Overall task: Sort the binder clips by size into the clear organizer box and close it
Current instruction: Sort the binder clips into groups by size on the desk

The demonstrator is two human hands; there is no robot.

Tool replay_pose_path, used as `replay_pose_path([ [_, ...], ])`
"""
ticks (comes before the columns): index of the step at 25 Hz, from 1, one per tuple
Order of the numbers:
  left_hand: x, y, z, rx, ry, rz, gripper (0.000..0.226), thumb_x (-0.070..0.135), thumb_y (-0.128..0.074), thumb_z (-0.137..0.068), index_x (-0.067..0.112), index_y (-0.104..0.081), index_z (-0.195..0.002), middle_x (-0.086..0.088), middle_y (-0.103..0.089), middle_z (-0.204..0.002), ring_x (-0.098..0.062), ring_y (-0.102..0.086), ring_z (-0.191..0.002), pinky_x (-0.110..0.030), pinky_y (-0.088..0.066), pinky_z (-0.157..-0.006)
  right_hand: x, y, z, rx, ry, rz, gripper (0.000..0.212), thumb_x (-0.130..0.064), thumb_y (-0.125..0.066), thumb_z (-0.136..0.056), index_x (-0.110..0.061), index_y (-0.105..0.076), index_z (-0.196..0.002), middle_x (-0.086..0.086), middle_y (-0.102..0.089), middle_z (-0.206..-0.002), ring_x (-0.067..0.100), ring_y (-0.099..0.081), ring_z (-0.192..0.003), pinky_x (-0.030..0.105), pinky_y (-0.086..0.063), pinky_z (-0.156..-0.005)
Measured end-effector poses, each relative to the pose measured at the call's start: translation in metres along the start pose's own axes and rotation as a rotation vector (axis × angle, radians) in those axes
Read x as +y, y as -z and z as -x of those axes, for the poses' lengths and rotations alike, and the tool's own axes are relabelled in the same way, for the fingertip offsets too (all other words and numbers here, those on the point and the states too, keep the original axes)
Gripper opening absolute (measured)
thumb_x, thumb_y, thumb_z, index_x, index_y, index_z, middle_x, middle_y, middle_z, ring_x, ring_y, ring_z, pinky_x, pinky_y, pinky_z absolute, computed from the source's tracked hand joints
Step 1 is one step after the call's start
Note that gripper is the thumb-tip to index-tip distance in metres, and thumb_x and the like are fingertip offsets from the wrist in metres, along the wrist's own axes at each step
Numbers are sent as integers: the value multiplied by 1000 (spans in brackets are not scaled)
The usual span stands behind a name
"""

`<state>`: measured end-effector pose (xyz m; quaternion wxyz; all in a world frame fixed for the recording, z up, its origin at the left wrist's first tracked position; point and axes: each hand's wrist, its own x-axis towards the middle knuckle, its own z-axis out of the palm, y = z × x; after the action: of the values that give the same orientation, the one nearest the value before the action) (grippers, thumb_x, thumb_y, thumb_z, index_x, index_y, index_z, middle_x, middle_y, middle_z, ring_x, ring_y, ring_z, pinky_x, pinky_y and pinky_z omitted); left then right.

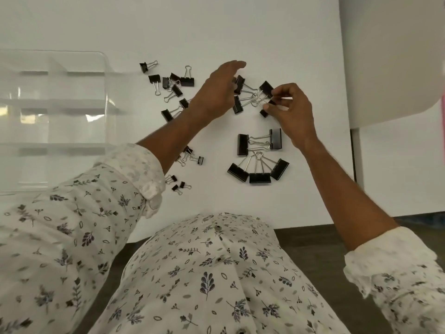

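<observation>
Black binder clips lie in groups on the white table (277,32). Several medium clips (243,92) fan out at centre right. My left hand (216,90) hovers over their left side, fingers stretched and relaxed. My right hand (291,109) pinches the wire handle of a medium clip (265,112) between thumb and fingers. Several large clips (258,155) lie below them. Several small clips (173,85) are scattered to the left, and the tiniest clips (185,169) sit beside my left forearm. The clear organizer box (55,112) stands open at the left, its compartments showing nothing inside.
The table's right edge runs down at the right, with a white curved surface (395,56) beyond it. The near edge meets a dark floor (313,249). My patterned shirt fills the bottom of the view.
</observation>
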<state>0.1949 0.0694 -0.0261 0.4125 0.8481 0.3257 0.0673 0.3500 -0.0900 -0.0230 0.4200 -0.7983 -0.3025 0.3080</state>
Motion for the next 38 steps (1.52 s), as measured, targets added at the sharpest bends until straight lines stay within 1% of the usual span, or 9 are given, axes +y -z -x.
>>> replay_pose_path([
  [3, -5, 1, 19, 118, -72, 55, 46, 0, -42, -99, 11, -51, -143, -6, -54, -145, -18, -55, -129, -26, -42, -111, 2, 1, 2, 49, 91, 126, 30, -14, -80, -86, -12, -66, -111, -6, -62, -113, 12, -63, -111, 26, -56, -94],
  [6, -22, 6, 51, 280, -59, 50, 39, 4, -45, -100, 11, -57, -137, -3, -60, -136, -16, -53, -129, -24, -41, -111, -3, -8, 6, 57, 218, 169, 20, -9, -73, -89, -14, -68, -108, -4, -65, -111, 11, -64, -107, 36, -57, -97],
  [11, -72, 26, 124, 564, 180, 14, 31, 14, -56, -99, 18, -62, -129, 7, -61, -124, -16, -54, -120, -30, -44, -105, -31, -63, 11, -173, 436, 227, 29, -1, -65, -92, -9, -68, -120, 0, -63, -118, 12, -60, -108, 32, -58, -93],
  [16, -101, 37, 152, 370, 192, -97, 49, 40, -70, -94, 20, -58, -136, 1, -61, -132, -19, -52, -124, -36, -43, -108, -58, -134, 11, -461, 567, 556, 50, -2, -62, -95, -9, -54, -144, 9, -55, -144, 29, -49, -129, 39, -44, -106],
  [21, -100, 35, 147, 430, 177, -123, 37, 34, -67, -96, 18, -63, -129, -1, -65, -119, -19, -54, -114, -36, -47, -100, -69, -166, 9, -451, 677, 663, 32, -9, -65, -95, -11, -63, -127, 10, -63, -124, 31, -56, -115, 46, -51, -93],
  [27, -103, 29, 146, 446, 186, -122, 34, 27, -62, -98, 21, -63, -131, -2, -61, -114, -17, -54, -108, -23, -44, -91, -68, -171, 12, -433, 743, 707, 43, -11, -64, -97, -13, -57, -140, 8, -60, -134, 30, -58, -118, 41, -54, -90],
  [30, -106, 31, 142, 421, 189, -132, 37, 29, -61, -99, 23, -61, -136, -3, -58, -113, -18, -56, -106, -26, -48, -91, -65, -167, 10, -392, 675, 586, 40, -15, -63, -98, -12, -57, -137, 9, -58, -130, 26, -60, -114, 38, -55, -92],
  [34, -104, 34, 143, 449, 220, -80, 36, 40, -70, -94, 20, -64, -123, -2, -58, -108, -6, -52, -95, -17, -44, -85, -72, -140, 10, -166, 343, 65, 32, -28, -66, -99, -12, -67, -126, 7, -64, -118, 7, -64, -91, 18, -55, -81],
  [38, -102, 34, 140, 425, 244, -46, 52, 61, -79, -79, 23, -63, -111, 4, -58, -101, -6, -51, -92, -18, -44, -82, -63, -112, 6, -194, -44, -181, 37, -43, -80, -87, -15, -71, -109, 13, -74, -105, 10, -70, -81, 33, -62, -81],
])
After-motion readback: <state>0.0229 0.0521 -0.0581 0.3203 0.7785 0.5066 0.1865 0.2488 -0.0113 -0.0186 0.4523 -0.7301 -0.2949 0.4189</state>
